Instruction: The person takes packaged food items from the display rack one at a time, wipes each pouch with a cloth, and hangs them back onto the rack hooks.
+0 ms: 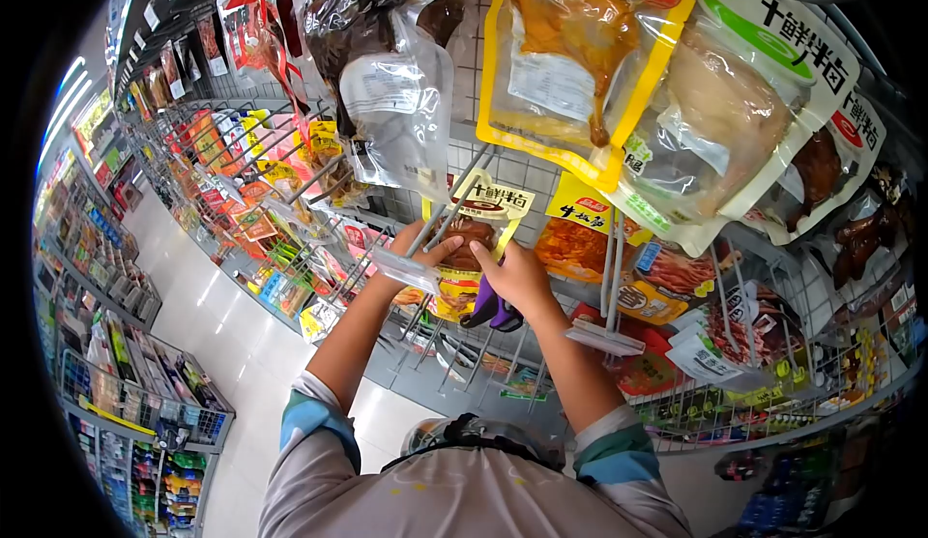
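A small yellow-edged snack packet (483, 211) with brown contents hangs at the middle of the rack, by a metal hook. My left hand (423, 248) grips its left side, with the thumb on its front. On the packet's right side, my right hand (510, 272) has its thumb pressed on the front; the other fingers are mostly hidden. A purple and black object (491, 308) is at my right hand, just below the palm; how it is held cannot be made out. A clear price-tag holder (406, 272) sits before my left hand.
Large poultry packs (580, 64) hang above, near my head. Hook ends with a tag holder (604, 337) jut out at the right. More packets (570, 248) hang beside my right hand. Lower shelves (145, 383) stand across the aisle floor (227, 345) at the left.
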A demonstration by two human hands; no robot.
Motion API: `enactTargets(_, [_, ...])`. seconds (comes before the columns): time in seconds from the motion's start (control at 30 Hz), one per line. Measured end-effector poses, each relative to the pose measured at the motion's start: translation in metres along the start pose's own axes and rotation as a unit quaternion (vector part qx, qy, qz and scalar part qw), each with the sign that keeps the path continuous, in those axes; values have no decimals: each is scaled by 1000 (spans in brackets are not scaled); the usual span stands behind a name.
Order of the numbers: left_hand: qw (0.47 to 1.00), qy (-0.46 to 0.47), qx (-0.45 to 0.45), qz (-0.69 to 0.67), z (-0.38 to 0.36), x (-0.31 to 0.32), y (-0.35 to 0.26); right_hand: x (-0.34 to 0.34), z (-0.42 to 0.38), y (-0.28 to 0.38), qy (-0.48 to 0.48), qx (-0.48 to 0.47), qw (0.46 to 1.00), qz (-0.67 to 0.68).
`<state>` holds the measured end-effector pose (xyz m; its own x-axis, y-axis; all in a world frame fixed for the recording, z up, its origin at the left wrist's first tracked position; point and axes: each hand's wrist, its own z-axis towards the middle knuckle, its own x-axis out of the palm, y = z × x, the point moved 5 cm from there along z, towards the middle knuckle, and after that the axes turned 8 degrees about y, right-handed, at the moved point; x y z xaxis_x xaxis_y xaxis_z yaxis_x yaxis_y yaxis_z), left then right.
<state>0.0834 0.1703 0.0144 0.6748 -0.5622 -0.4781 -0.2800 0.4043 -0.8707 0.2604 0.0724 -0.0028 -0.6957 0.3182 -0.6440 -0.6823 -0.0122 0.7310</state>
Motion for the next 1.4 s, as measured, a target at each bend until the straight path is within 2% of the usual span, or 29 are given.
enactTargets(0.07, [997, 12, -72, 37, -8, -5, -12, 0, -4, 1, -13, -14, 1000, 3])
enactTargets(0.1, [997, 14, -71, 37, -9, -3, -9, 0, -8, 2, -7, -8, 1000, -2])
enactTargets(0.2, [999, -20, 34, 10, -14, -3, -2, -5, -18, 7, -15, -10, 1000, -13])
enactTargets(0.3, [999, -50, 9, 18, -25, -7, 2, -9, -32, 14, 4, 6, 1000, -6])
enactTargets(0.4, [997, -62, 13, 40, -44, -21, -23, -13, -56, 18, -58, -2, 998, -35])
enactTargets(0.43, [998, -54, 14, 38, -48, -19, -13, -14, -65, 20, -61, 6, 997, -37])
enactTargets(0.5, [991, -97, 90, -10, -66, -24, 10, -26, -90, 30, -89, -4, 996, 1])
enactTargets(0.57, [993, -102, 26, 59, -97, -38, 29, -38, -114, 41, -92, -1, 995, 32])
enactTargets(0.63, [987, -159, 10, -29, -138, -48, 46, -46, -140, 48, -64, -30, 992, 105])
enactTargets(0.7, [981, -143, -97, -88, -179, -59, 52, -53, -170, 42, -52, -2, 994, 97])
enactTargets(0.73, [976, -166, -116, -75, -203, -66, 67, -55, -185, 35, -38, 44, 995, 84])
enactTargets(0.77, [971, -187, -135, -60, -221, -73, 80, -62, -196, 38, -63, 51, 993, 84])
enactTargets(0.83, [971, -178, -142, -71, -239, -78, 80, -68, -217, 35, -116, 46, 991, 51])
enactTargets(0.87, [967, -187, -152, -82, -243, -82, 80, -68, -226, 33, -109, 107, 986, 63])
enactTargets(0.9, [968, -181, -151, -84, -237, -80, 79, -68, -229, 33, -144, 145, 974, 99])
enactTargets(0.97, [978, -154, -64, -126, -214, -72, 64, -71, -234, 43, -140, 171, 969, 110])
enactTargets(1.03, [988, -91, -44, -115, -189, -54, 30, -69, -236, 52, -154, 162, 970, 100])
enactTargets(1.1, [988, -4, 42, -149, -173, -24, 15, -71, -243, 63, -176, 153, 969, 86])
enactTargets(1.17, [982, 107, 122, -99, -164, 12, -2, -69, -250, 72, -152, 196, 962, 112])
enactTargets(1.23, [938, 251, 175, -162, -162, 55, -29, -64, -261, 79, -160, 206, 953, 155])
enactTargets(1.3, [890, 360, 141, -243, -171, 104, -55, -50, -275, 78, -177, 222, 943, 171])
enactTargets(1.37, [832, 477, 223, -178, -188, 146, -82, -26, -285, 85, -190, 197, 957, 100])
enactTargets(1.4, [776, 602, 135, -130, -212, 179, -53, -23, -282, 96, -164, 156, 973, 50])
